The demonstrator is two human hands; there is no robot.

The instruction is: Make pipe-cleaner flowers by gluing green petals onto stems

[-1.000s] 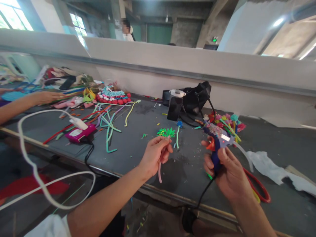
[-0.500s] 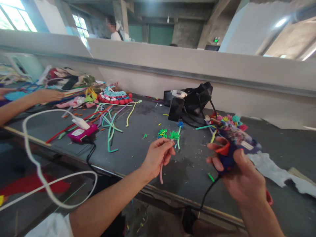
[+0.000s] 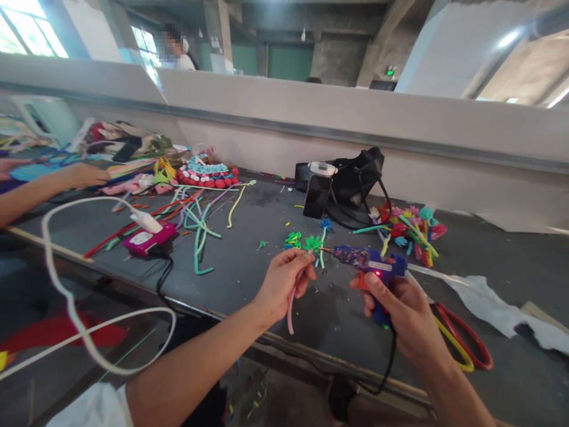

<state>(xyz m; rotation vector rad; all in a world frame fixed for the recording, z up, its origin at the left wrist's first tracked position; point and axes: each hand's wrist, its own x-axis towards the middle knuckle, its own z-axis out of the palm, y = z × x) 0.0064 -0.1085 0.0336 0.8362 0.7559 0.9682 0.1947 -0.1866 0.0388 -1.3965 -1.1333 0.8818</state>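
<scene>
Dark grey table (image 3: 267, 219): loose pipe cleaners (image 3: 200, 228) and pink box (image 3: 149, 240) at left, green scraps (image 3: 302, 241) mid, phone (image 3: 316, 196) propped against black bag (image 3: 355, 178) at back, craft flowers (image 3: 406, 228), white cloth (image 3: 489, 296), red and yellow rings (image 3: 466, 347) at right.

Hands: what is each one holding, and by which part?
Right hand grips the glue gun by its handle; left hand pinches the pink pipe cleaner near its top.

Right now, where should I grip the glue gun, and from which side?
Grip the glue gun by its handle, where the right hand wraps it, from the near right. Its nozzle points left at the pink stem in the left hand, and its red light is on, so the tip is probably hot.
</scene>
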